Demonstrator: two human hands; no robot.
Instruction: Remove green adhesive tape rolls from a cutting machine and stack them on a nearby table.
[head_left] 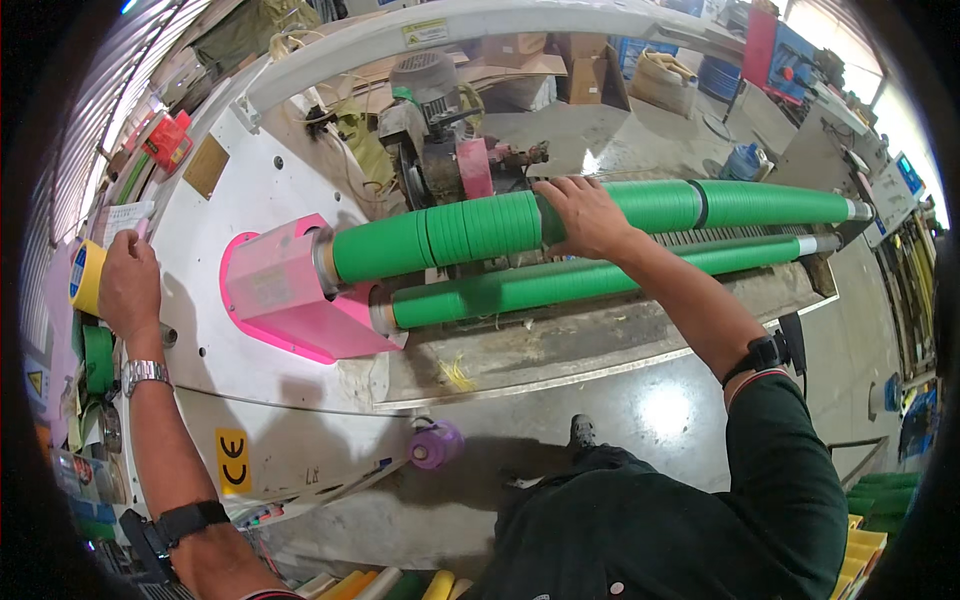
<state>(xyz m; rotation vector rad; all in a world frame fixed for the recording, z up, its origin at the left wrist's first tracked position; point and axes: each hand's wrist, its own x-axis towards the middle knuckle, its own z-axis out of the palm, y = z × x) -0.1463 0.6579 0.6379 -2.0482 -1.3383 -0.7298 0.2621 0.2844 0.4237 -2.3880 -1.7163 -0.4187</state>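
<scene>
A long green roll [480,228] sits on the upper bar of a machine, with many narrow cut lines and a dark gap near its middle. My right hand [588,218] is over it at that gap, fingers curved across its top. Below runs a slimmer green roll [520,293] on a second bar. Both bars come out of a pink housing [275,275]. At the far left my left hand [130,285] is closed, fingers bent together beside a yellow tape roll [88,278] and a white paper [128,217]. Whatever its fingertips pinch is too small to name.
A white machine body [200,330] fills the left side. Behind the rolls stand a motor [425,85] and cardboard boxes [585,75]. A metal tray [560,345] lies under the bars. A purple jug [434,443] is below, and more yellow and green rolls [868,540] lie lower right.
</scene>
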